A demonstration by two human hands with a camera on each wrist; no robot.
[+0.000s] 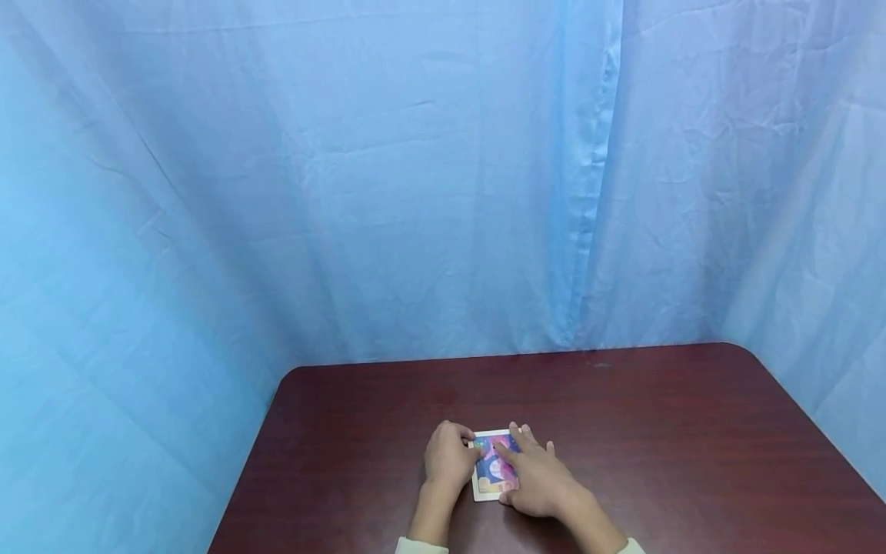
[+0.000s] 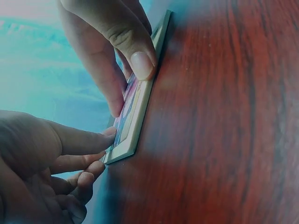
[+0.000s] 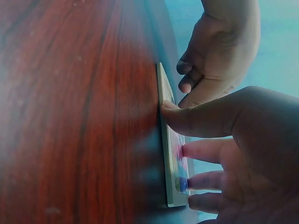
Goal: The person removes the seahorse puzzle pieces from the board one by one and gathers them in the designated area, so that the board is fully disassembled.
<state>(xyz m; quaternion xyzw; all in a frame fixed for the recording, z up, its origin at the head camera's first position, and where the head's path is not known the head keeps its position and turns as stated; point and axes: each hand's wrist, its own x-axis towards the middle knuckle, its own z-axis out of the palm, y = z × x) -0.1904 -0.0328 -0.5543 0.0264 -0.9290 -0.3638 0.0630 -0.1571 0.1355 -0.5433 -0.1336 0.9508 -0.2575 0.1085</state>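
A small flat picture board (image 1: 494, 471) with a white border and a pink, blue and purple picture lies on the table. My left hand (image 1: 448, 455) is at its left side, pinching the edge with the thumb on top and the other fingers curled beside it. Across the board's right part spreads my right hand (image 1: 543, 478). In the right wrist view its straight fingers (image 3: 203, 181) touch the picture and its thumb rests on the border of the board (image 3: 169, 177). Part of the picture is hidden under this hand.
The dark red-brown wooden table (image 1: 657, 431) has rounded far corners. Light blue curtains (image 1: 415, 192) hang behind it and along both sides.
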